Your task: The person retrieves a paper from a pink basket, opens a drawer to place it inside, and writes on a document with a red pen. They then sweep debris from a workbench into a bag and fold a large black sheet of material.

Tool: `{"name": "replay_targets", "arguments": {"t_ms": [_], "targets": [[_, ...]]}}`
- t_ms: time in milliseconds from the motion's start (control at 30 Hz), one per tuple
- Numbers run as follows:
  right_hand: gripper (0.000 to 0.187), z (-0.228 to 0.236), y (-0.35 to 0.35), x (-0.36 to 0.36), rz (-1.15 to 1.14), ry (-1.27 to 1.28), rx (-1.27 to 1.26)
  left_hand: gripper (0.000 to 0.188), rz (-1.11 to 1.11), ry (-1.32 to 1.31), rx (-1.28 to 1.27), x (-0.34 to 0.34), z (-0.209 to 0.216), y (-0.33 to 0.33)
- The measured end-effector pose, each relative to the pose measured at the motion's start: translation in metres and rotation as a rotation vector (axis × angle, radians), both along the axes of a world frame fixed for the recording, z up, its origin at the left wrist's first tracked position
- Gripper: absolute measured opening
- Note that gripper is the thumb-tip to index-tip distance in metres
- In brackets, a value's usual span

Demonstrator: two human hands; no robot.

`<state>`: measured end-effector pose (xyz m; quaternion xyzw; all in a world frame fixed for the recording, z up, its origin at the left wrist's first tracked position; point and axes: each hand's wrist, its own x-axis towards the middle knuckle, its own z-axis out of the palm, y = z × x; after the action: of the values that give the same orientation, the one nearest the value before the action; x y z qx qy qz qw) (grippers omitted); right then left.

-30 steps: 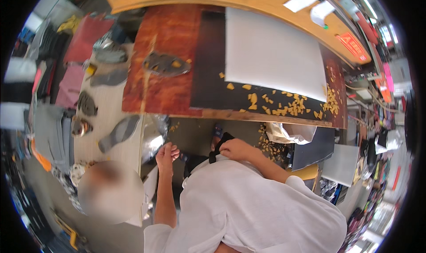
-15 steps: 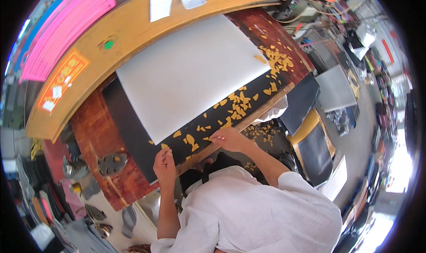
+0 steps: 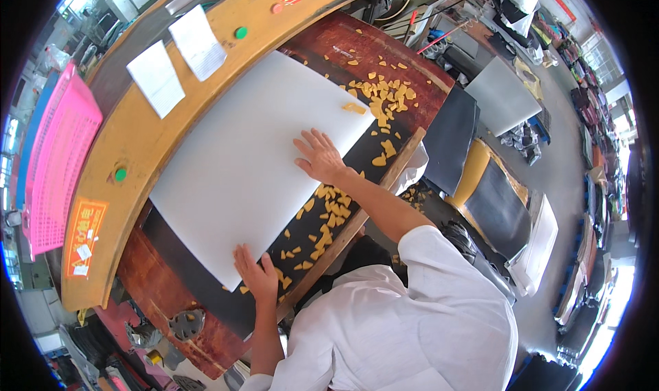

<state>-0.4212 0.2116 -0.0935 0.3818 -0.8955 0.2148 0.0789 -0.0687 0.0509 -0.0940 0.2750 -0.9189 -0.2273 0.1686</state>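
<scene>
A large white board (image 3: pixel 226 164) lies flat over a black sheet (image 3: pixel 185 254) on the worn red table. My right hand (image 3: pixel 320 157), fingers spread, rests on the board toward its right part. Near the board's front-left corner, my left hand (image 3: pixel 257 274) lies at its front edge with the fingers extended onto it. Neither hand holds anything. Yellow scraps (image 3: pixel 331 209) are strewn along the black strip between the board and the table's front edge. One yellow piece (image 3: pixel 353 108) lies on top of the board near its right corner.
A curved yellow machine beam (image 3: pixel 130 164) spans the table behind the board, carrying two white papers (image 3: pixel 156 78). A pink basket (image 3: pixel 62 164) stands beyond it. More scraps (image 3: pixel 391 97) lie at the right, metal cutting dies (image 3: pixel 187 324) at the left. A wooden rail (image 3: pixel 343 236) edges the front.
Both hands were closed near the table's front edge. They have opened, and the right has moved forward onto the board, the left to its front edge. The view has turned.
</scene>
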Motion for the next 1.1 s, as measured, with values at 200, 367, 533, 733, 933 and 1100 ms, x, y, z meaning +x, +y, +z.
{"name": "replay_targets", "arguments": {"t_ms": [200, 367, 533, 733, 933, 1100], "targets": [[0.056, -0.014, 0.071, -0.137, -0.139, 0.052, 0.076, 0.067, 0.355, -0.271, -0.028, -0.068, -0.008, 0.03], [0.038, -0.008, 0.107, -0.203, -0.066, 0.007, -0.212, 0.063, 0.146, -0.251, -0.16, -0.207, -0.009, 0.075], [0.034, -0.008, 0.059, -0.3, 0.181, -0.008, -0.292, 0.06, 0.209, -0.276, -0.23, -0.292, -0.005, 0.098], [0.039, -0.023, -0.038, -0.401, 0.479, 0.032, -0.062, 0.061, 0.241, -0.328, -0.233, -0.294, -0.002, 0.098], [0.043, -0.012, 0.139, -0.333, 0.737, 0.099, 0.121, 0.062, 0.265, -0.288, -0.246, -0.296, -0.011, 0.097], [0.049, 0.014, 0.194, -0.397, 0.537, -0.137, 0.129, 0.061, 0.271, -0.295, -0.25, -0.298, -0.008, 0.099]]}}
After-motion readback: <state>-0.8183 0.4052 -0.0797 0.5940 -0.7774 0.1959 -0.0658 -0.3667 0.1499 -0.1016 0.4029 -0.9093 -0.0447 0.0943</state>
